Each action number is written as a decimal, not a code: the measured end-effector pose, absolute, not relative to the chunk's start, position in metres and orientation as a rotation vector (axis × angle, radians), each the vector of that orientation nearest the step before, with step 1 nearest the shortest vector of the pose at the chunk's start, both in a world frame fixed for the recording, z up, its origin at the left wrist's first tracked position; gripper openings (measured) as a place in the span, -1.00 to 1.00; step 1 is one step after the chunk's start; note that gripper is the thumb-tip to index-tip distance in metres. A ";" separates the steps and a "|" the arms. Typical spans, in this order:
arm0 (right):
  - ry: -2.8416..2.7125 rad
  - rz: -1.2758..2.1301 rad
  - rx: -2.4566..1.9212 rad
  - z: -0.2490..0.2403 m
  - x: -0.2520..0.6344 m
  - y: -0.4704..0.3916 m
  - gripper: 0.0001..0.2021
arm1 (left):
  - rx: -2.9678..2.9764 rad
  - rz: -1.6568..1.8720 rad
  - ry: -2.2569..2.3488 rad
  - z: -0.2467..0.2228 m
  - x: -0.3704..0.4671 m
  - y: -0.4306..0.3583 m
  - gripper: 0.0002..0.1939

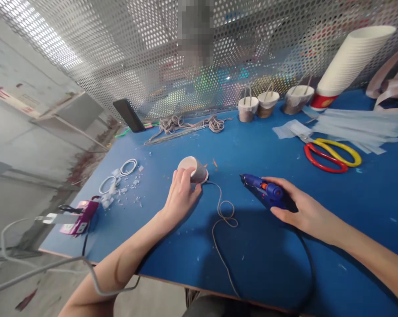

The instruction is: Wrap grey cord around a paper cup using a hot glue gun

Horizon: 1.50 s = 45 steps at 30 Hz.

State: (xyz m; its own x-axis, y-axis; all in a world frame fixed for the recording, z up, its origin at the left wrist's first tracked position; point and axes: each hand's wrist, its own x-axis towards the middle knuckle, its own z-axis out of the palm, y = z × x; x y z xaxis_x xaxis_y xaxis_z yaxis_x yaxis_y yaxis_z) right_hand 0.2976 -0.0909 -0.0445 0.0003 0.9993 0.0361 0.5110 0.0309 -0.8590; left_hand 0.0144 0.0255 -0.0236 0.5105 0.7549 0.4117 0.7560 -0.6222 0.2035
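Note:
A small paper cup (200, 172), tipped on its side, is held by my left hand (182, 193), whose fingers are at its rim and side. From the cup's base a thin cord (220, 207) curls over the blue table (172, 255) to the front edge. To the right, my right hand (300, 207) is wrapped round a blue glue gun (263, 189), its nozzle pointing left toward the cup. The gun's black cable runs to the table's front edge.
Scissors (331, 154), pale strips (360, 125), stacked cups (354, 61) and several small cups (248, 108) stand or lie at the back right. Cord bundles (186, 127) and a black phone (129, 115) are at the back. Left: white cable rings (128, 167), scraps, a purple power strip (80, 216).

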 end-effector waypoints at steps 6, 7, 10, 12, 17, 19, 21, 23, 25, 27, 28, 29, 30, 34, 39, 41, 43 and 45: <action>-1.687 0.510 -1.639 -0.053 0.276 -0.083 -0.61 | -2.773 -1.046 -1.882 -0.004 0.021 0.016 -0.77; -1.682 0.475 -1.633 -0.054 0.274 -0.081 -0.66 | -2.817 -1.106 -1.971 -0.003 0.023 0.014 -0.76; -1.648 0.460 -1.638 -0.054 0.272 -0.077 -0.75 | -2.895 -1.208 -2.138 -0.001 0.027 0.011 -0.75; -1.615 0.511 -1.655 -0.052 0.272 -0.078 -0.77 | -2.905 -1.236 -2.168 -0.002 0.028 0.009 -0.75; -1.513 0.772 -1.577 -0.035 0.265 -0.088 -0.75 | -2.888 -1.262 -2.118 -0.005 0.026 0.003 -0.78; -1.473 0.838 -1.481 -0.025 0.256 -0.092 -0.77 | -2.873 -1.272 -2.067 -0.007 0.025 0.000 -0.82; -1.434 0.806 -1.374 -0.016 0.246 -0.093 -0.83 | -2.872 -1.294 -2.043 -0.007 0.026 -0.003 -0.85; -1.405 0.733 -1.293 -0.010 0.234 -0.090 -0.89 | -2.883 -1.317 -2.057 -0.007 0.027 -0.007 -0.86; -1.404 0.698 -1.257 -0.009 0.224 -0.084 -0.93 | -2.896 -1.331 -2.098 -0.005 0.029 -0.011 -0.85; -1.413 0.688 -1.244 -0.011 0.214 -0.077 -0.86 | -2.902 -1.346 -2.156 -0.003 0.030 -0.014 -0.83; -1.415 0.679 -1.235 -0.013 0.210 -0.074 -0.81 | -2.900 -1.363 -2.190 -0.002 0.031 -0.015 -0.82; -1.416 0.673 -1.225 -0.016 0.206 -0.072 -0.77 | -2.894 -1.384 -2.234 -0.001 0.032 -0.016 -0.82; -1.415 0.667 -1.216 -0.019 0.203 -0.070 -0.75 | -2.890 -1.403 -2.285 0.000 0.032 -0.016 -0.81; -1.394 0.635 -1.218 -0.030 0.194 -0.067 -0.80 | -2.905 -1.430 -2.472 0.001 0.035 -0.018 -0.78; -1.355 0.608 -1.217 -0.040 0.193 -0.069 -0.85 | -2.953 -1.480 -2.485 -0.001 0.037 -0.018 -0.73; -1.361 0.603 -1.177 -0.038 0.193 -0.072 -0.85 | -2.941 -1.548 -2.449 -0.003 0.037 -0.017 -0.73; -1.383 0.628 -1.131 -0.035 0.192 -0.078 -0.84 | -2.889 -1.659 -2.451 -0.005 0.037 -0.016 -0.73; -1.414 0.659 -1.077 -0.032 0.190 -0.083 -0.82 | -2.818 -1.798 -2.481 -0.008 0.037 -0.015 -0.72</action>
State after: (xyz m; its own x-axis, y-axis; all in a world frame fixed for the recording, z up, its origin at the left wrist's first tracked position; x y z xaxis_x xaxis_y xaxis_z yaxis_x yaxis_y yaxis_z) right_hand 0.1899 -0.0834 -0.0316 0.1063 0.8885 0.4463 0.2292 0.4149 -0.8805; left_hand 0.0365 -0.0154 -0.0076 0.1754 0.9825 -0.0630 0.2457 0.0183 0.9692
